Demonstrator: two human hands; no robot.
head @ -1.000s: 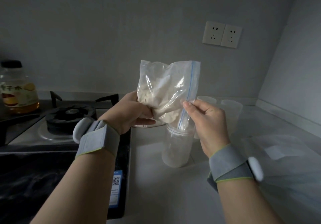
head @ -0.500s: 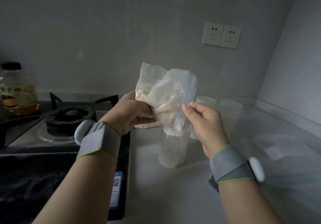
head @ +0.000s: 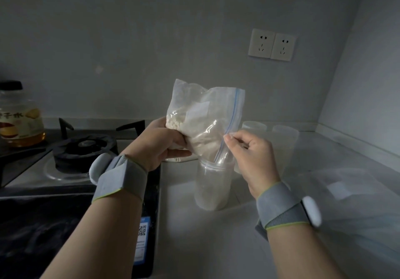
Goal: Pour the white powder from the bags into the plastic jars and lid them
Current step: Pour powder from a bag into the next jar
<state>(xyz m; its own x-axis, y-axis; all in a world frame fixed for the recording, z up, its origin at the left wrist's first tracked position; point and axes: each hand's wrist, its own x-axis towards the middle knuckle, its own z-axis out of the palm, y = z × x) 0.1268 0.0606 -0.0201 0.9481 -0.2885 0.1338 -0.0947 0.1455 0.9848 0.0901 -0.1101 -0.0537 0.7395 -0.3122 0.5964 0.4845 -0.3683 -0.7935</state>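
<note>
Two hands hold one clear zip bag [head: 205, 114] tilted over an open plastic jar [head: 213, 187], and compared with a second ago the change is small. Both hands sit a little lower, and the fingers of the right hand [head: 253, 161] have moved down along the blue zip line. The low corner of the bag's mouth now dips just inside the jar's rim. The left hand [head: 164, 146] grips the full lower part of the bag from the side, with fingers curled around it. The right hand pinches the zip edge between thumb and fingertips. The white powder [head: 201, 140] is still mostly in the bag, lumpy near the left hand, and only a shallow layer lies at the bottom of the jar. I think the pouring is in progress but far from finished, and no lid is on yet. The jar stands on a pale countertop [head: 194, 235] in a corner of grey walls. Two more jars [head: 254, 126] stand behind it, near the wall. A gas stove [head: 84, 146] and an oil bottle [head: 19, 118] are at the left, a double socket [head: 272, 44] is on the wall, and another clear bag [head: 346, 192] lies flat at the right.
</note>
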